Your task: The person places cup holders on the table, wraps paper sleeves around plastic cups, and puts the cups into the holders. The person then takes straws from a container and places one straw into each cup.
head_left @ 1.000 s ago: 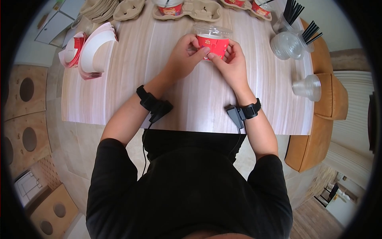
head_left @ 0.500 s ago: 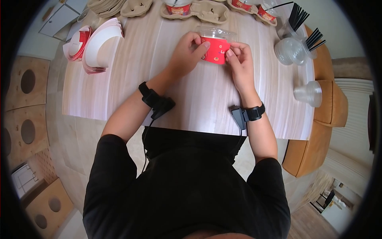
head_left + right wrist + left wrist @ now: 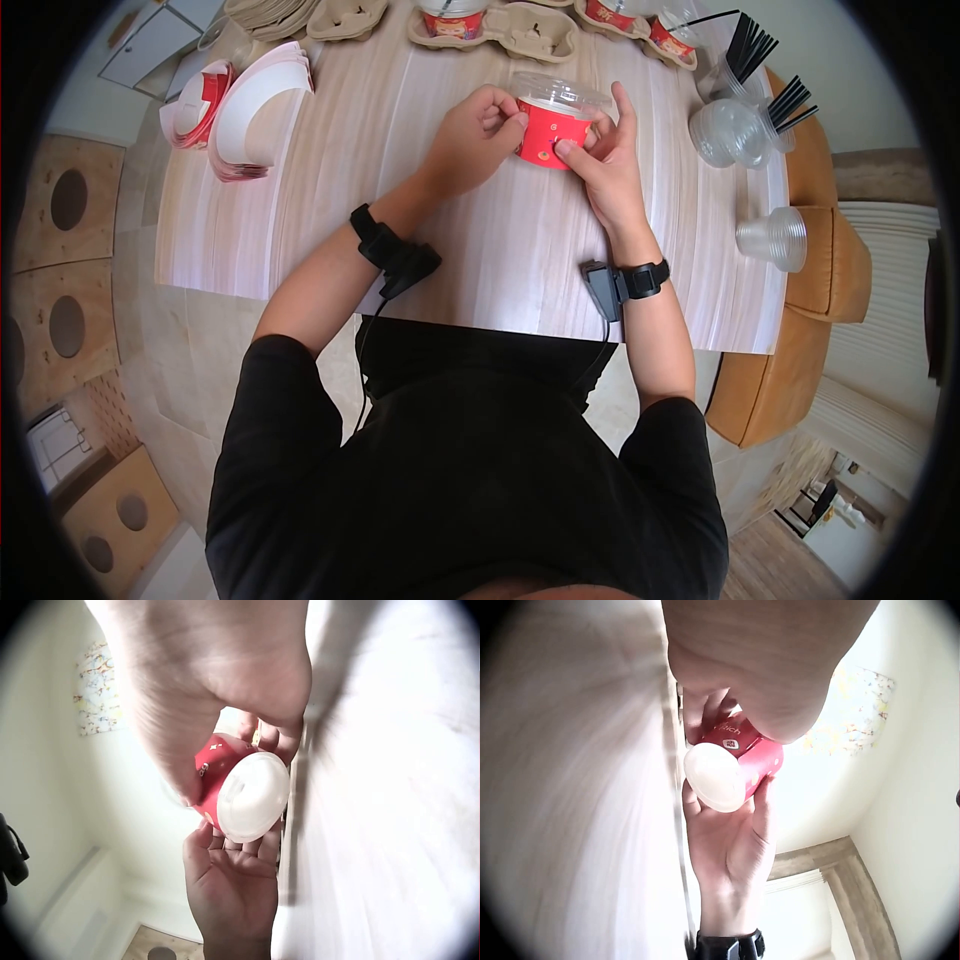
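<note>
A clear plastic cup [image 3: 563, 94] with a domed lid is wrapped in a red printed paper sleeve [image 3: 545, 140] and held above the table between both hands. My left hand [image 3: 472, 140] pinches the sleeve's left edge with thumb and curled fingers. Round the right side, my right hand [image 3: 608, 170] grips the cup, thumb on the front of the sleeve and index finger pointing up. From below, the left wrist view shows the cup's whitish base [image 3: 714, 778] and an overlapping sleeve flap. In the right wrist view, the left hand's fingers [image 3: 251, 847] lie against the cup.
Stacked white-and-red sleeves [image 3: 235, 125] lie at the left. Along the back stand pulp cup carriers [image 3: 540, 38], some holding sleeved cups [image 3: 455, 25]. Black straws [image 3: 790, 105], domed lids [image 3: 718, 130] and stacked clear cups [image 3: 772, 240] are at the right.
The right hand has shifted from pinching the sleeve's right end to gripping round the cup, its index finger now raised. The cup has moved slightly right, and the sleeve's visible print has changed.
</note>
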### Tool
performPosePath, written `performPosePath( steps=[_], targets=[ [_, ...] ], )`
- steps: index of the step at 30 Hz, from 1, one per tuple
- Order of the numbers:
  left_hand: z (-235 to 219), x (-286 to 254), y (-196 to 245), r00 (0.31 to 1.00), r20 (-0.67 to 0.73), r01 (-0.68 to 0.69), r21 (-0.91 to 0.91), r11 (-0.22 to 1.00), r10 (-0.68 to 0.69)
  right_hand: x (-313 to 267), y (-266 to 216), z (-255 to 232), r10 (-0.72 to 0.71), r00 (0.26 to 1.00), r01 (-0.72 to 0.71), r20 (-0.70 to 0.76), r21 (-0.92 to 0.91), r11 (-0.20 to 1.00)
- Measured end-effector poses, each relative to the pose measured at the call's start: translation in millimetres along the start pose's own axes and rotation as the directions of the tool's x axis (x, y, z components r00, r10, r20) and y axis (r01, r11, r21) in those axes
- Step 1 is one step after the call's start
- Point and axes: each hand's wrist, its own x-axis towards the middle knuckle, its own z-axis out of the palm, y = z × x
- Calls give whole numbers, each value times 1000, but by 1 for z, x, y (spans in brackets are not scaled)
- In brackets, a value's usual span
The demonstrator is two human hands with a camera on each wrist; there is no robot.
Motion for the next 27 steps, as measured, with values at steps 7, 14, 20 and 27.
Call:
performPosePath(
  steps=[7, 14, 20, 27],
  targets=[
    [1, -4, 8, 998, -61, 0, 141, 990, 9, -3, -8, 6, 24, 998, -15, 64, -140, 990],
    [5, -5, 9, 986, -165, 4, 125, 992, 16, -1, 0, -3, 4, 997, -5, 76, 5, 1000],
    [0, 1, 5, 988, -142, 48, -109, 993, -63, 0, -2, -3, 38, 997, -51, 62, 214, 976],
    [12, -4, -16, 995, 77, -68, -3, 998, 68, 2, 7, -5, -31, 999, 30, 29, 31, 999]
  ],
)
